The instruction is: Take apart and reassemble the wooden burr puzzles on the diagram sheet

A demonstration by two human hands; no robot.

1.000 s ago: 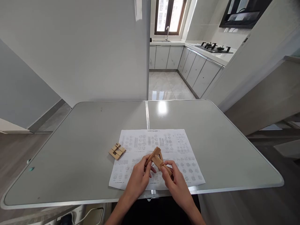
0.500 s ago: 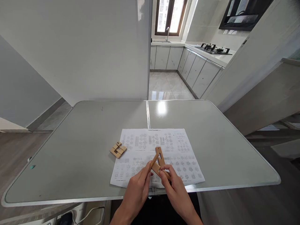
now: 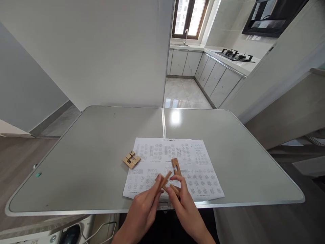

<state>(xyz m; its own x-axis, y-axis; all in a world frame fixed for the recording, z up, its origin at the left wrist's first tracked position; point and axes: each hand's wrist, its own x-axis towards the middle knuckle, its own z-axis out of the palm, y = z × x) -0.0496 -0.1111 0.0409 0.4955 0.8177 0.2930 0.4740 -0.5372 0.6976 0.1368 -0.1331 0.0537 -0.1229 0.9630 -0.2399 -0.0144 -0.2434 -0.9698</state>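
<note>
While left fingers [image 3: 153,194] grip what look like crossed wooden puzzle bars [image 3: 166,178], right fingers [image 3: 182,184] pinch a wooden block [image 3: 174,187]; slotted wooden bar [image 3: 177,172] just beyond both, on diagram sheet [image 3: 213,184]. Best keep left steady, align before pressing.

Left hand [image 3: 144,205] between six and seven o'clock, fingers [image 3: 156,188] closed in grip, aimed toward one. Right hand [image 3: 185,207] between five and six, thumb [image 3: 174,197] and index finger [image 3: 181,182] bent in pinch, aimed toward eleven. Wrists apart, forearms [image 3: 126,234] bare.
</note>
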